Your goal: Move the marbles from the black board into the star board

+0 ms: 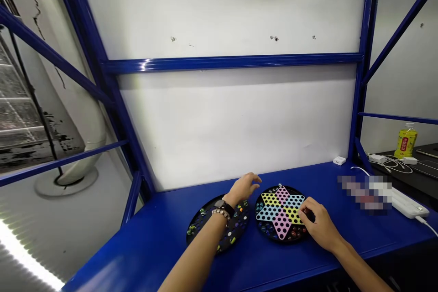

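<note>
Head: right hand [319, 222] curled at board [282, 219].

The round game board [281, 212] lies flat on the blue tabletop [150, 242], its six-pointed star in pink, yellow and pale blue, dotted with dark holes, set inside a black rim. Small glassy board marbles [294, 233], red and blue among them, sit in the pockets between the star's points. Just beside it, to the left, lies a round black tray [237, 232], partly hidden, with multicoloured tray marbles [233, 240] scattered across it
</note>
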The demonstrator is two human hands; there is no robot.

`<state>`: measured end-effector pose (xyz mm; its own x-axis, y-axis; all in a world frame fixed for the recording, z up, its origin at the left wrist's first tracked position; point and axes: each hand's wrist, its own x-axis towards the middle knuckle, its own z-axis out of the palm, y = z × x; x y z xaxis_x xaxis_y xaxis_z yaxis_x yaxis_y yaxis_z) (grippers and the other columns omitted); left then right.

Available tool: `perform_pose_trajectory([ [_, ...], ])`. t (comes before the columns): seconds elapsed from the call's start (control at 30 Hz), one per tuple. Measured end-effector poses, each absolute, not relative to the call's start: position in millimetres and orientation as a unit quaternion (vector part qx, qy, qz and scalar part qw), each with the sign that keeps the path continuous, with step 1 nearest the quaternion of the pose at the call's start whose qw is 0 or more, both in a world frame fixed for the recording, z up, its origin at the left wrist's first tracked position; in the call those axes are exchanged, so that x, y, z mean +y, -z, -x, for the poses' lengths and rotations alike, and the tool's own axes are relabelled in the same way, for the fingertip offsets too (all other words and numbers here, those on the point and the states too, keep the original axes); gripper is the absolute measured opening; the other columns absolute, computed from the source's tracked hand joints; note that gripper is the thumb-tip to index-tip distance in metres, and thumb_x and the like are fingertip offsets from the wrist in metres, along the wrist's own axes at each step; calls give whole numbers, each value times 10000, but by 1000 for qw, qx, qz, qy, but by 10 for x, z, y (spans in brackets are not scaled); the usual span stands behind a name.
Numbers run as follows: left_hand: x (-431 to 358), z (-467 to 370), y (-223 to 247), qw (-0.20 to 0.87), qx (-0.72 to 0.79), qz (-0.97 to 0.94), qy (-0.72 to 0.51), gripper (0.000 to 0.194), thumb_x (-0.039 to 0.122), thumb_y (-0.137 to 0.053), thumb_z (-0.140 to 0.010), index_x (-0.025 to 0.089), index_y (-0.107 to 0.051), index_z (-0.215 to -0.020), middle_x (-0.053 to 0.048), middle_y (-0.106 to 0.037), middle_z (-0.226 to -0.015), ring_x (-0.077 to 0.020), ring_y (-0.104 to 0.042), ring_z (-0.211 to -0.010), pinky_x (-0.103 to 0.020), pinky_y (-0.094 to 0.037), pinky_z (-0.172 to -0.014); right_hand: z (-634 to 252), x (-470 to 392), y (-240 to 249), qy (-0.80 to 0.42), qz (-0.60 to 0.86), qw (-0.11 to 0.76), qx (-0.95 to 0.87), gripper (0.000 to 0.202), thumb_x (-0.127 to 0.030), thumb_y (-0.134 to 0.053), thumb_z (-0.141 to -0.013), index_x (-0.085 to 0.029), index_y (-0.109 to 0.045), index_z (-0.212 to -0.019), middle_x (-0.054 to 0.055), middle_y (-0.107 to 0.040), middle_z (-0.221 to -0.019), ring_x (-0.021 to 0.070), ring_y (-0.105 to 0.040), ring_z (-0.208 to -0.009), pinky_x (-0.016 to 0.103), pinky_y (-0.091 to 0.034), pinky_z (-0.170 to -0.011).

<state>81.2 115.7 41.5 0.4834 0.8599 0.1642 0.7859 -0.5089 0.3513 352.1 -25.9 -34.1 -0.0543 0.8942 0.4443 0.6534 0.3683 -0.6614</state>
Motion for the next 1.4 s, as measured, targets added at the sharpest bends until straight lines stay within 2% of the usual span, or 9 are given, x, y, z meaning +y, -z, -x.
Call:
perform_pose_trajectory([
  [0.13,1193,-415,-437,119,515,-834,-160,311,322,-526,-893,226,-698,-1134,-87,-707,-1226,-269,-653,-1097,-373,-533,-930,-3540,-246,337,-153,541,429,-707,277,-394,-479,-979,-236,-560,-767,25,-608,-841,199,-601,-783,341,-474,-759],
  [0.23,1185,-224,-364,129,531,-823,-157,343,365,-540,-866,231,-701,-1138,-85,-718,-1216,-270,-660,-1074,-375,-539,-927,-3538,-75,200,-144,546,435,-701,202,-396,-512,-951,-241,-608,-864,40,-638,-934,208,-616,-838,342,-493,-781],
  [0.37,1186,-69,-235,152,552,-802,-171,363,404,-559,-836,225,-719,-1109,-89,-729,-1200,-274,-676,-1031,-383,-537,-926,-3404,415,-45,-146,574,371,-716,209,-374,-527,-925,-263,-670,-1029,54,-670,-1095,227,-641,-945,352,-491,-808],
  [0.53,1166,10,-95,177,551,-793,-191,341,393,-516,-847,214,-733,-1040,-66,-765,-1121,-250,-693,-1014,-353,-534,-938,-3180,892,-30,-148,588,359,-709,191,-372,-542,-906,-238,-678,-922,65,-697,-1030,228,-654,-929,339,-479,-765],
  [0.67,1092,-11,-28,202,546,-779,-231,347,409,-478,-873,208,-732,-998,-73,-777,-1079,-251,-696,-1035,-349,-526,-955,-3258,920,133,-118,609,385,-683,248,-397,-475,-933,-225,-625,-835,74,-673,-981,235,-636,-906,359,-458,-768],
  [0.77,1024,-47,-33,204,545,-776,-243,360,473,-529,-854,212,-732,-997,-76,-776,-1051,-259,-703,-974,-357,-542,-906,-3399,879,215,-100,620,397,-669,244,-394,-473,-926,-229,-599,-797,60,-658,-943,234,-624,-901,364,-440,-790],
  [0.9,955,-115,-43,200,532,-797,-205,371,487,-559,-839,224,-731,-1034,-69,-768,-1045,-253,-699,-948,-333,-546,-843,-3452,877,264,-102,627,403,-659,262,-416,-479,-923,-229,-585,-773,52,-647,-911,222,-617,-855,354,-439,-776],
  [1.17,931,-205,-2,174,508,-826,-174,365,474,-499,-882,219,-741,-982,-80,-768,-1042,-253,-697,-960,-326,-523,-845,-3381,870,265,-128,620,413,-655,309,-460,-467,-930,-235,-573,-747,51,-659,-906,208,-615,-814,327,-441,-707],
  [1.4,945,-253,38,197,513,-824,-138,431,551,-484,-866,197,-728,-897,-50,-751,-842,-220,-669,-778,-291,-470,-683,-3372,850,254,-137,616,411,-657,325,-475,-456,-927,-235,-555,-731,52,-651,-884,204,-604,-783,328,-441,-685],
])
